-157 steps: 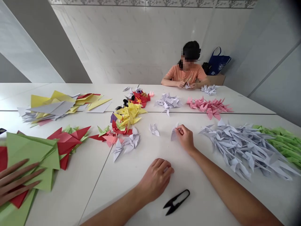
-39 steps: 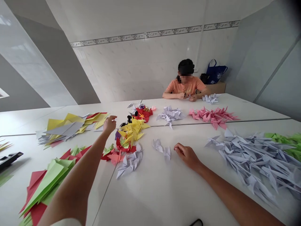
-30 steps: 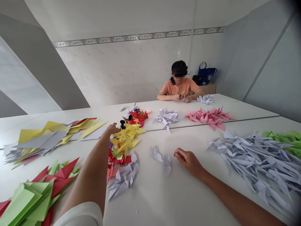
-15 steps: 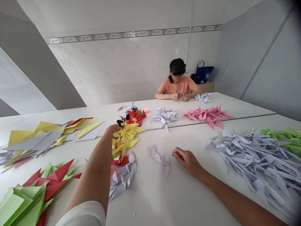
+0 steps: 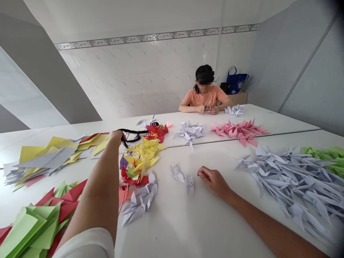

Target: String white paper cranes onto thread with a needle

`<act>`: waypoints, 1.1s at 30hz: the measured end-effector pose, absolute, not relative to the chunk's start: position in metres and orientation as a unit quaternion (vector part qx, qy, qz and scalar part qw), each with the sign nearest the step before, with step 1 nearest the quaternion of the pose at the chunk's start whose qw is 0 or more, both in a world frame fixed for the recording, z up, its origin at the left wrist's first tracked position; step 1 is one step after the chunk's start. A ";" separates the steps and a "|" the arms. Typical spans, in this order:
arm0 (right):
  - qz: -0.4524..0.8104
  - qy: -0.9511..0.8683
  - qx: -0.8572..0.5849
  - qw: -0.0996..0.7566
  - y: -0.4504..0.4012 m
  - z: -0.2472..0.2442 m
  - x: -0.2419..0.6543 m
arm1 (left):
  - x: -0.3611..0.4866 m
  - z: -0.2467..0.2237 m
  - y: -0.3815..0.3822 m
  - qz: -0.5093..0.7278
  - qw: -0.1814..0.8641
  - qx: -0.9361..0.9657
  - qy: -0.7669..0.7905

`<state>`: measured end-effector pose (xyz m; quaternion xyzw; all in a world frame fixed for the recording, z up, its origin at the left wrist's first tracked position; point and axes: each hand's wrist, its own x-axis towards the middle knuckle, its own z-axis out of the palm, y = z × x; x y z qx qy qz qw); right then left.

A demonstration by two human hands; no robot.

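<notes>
My left hand [image 5: 117, 135] reaches to the far left-centre and grips a black cord [image 5: 134, 131], which stretches right toward a red paper pile [image 5: 157, 133]. Below it lie yellow folded papers [image 5: 146, 152] and white folded papers [image 5: 141, 200]. My right hand [image 5: 211, 177] rests on the table with its fingers curled in. Whether anything is inside them is hidden. Just left of it lie two white folded pieces [image 5: 189, 183].
A person in an orange shirt [image 5: 205, 96] sits across the table [image 5: 172, 233]. Pink cranes [image 5: 239, 130], white cranes [image 5: 189, 130] and a big white heap [image 5: 290, 182] lie right. Green sheets [image 5: 34, 229] and yellow sheets [image 5: 34, 154] lie left.
My left hand has moved left, away from the yellow pile, drawing the black cord out with it. My right hand stays where it was. The view has shifted slightly.
</notes>
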<state>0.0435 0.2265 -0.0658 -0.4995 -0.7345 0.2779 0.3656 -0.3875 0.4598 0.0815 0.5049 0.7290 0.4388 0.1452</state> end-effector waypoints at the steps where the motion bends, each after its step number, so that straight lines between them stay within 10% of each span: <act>1: 0.278 -0.734 -0.499 0.367 0.227 -0.066 0.044 | -0.390 0.090 0.459 0.460 0.154 0.494 0.721; 33: 0.226 -0.759 -0.477 0.380 0.221 -0.068 0.043 | -0.404 0.338 0.381 0.594 -0.053 0.576 0.559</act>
